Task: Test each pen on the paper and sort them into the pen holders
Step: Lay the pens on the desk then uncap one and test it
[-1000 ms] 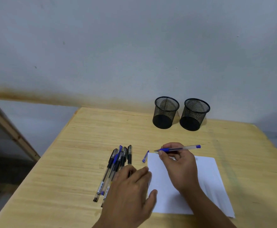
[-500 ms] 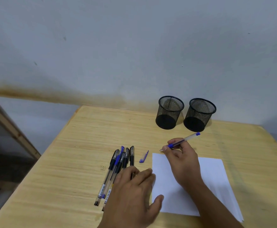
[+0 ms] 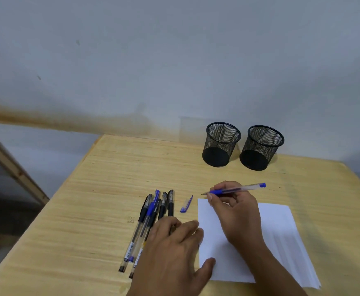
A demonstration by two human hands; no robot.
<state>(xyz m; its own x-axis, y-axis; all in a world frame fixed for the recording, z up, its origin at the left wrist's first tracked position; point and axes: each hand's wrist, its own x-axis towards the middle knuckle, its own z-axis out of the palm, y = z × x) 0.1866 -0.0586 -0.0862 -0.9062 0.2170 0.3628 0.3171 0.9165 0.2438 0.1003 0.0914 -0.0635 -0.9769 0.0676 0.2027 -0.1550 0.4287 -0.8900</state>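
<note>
- Uncapped blue pen [image 3: 236, 189] is pinched in right hand [image 3: 236, 212]; axis is laid left–right, tip leftward, just beyond paper's [image 3: 281, 227] far-left corner.
- Left hand [image 3: 174, 253] is spread flat, holding nothing, across pen pile [image 3: 151, 218] and paper edge.
- Holders [image 3: 221, 144] are stood well beyond, at bench [image 3: 102, 189] rear.

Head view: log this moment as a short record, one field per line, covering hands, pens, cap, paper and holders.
right hand: grips the uncapped blue pen, tip at the paper's far left corner
left hand: fingers straight, lying over the pen pile and the paper's left edge
pen pile: capped pens lying together on the table
blue cap: lies loose between pile and paper
paper: no marks visible
pen holders: two, mesh, upright, no pens inside
</note>
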